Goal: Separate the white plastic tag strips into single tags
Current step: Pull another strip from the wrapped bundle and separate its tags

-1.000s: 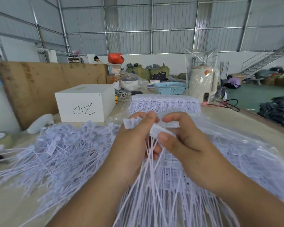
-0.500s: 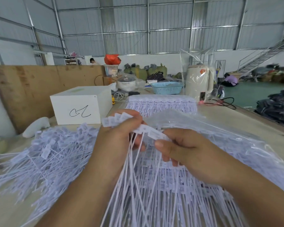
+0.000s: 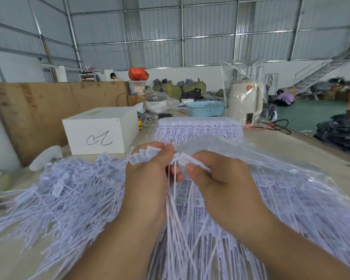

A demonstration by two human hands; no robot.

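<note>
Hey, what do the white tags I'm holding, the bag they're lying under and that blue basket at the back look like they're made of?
Tag strip: likely moulded white plastic, matte; thin tails flex and hang between the left hand and right hand.
Bag: thin clear plastic film, glossy and wrinkled, tags visible through it.
Blue basket: apparently rigid plastic, with a perforated lattice wall.

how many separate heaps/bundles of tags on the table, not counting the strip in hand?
3. A loose pile left of the left hand; a bagged heap under and right of the right hand; a neat bundle behind. More may be hidden out of frame.
</note>
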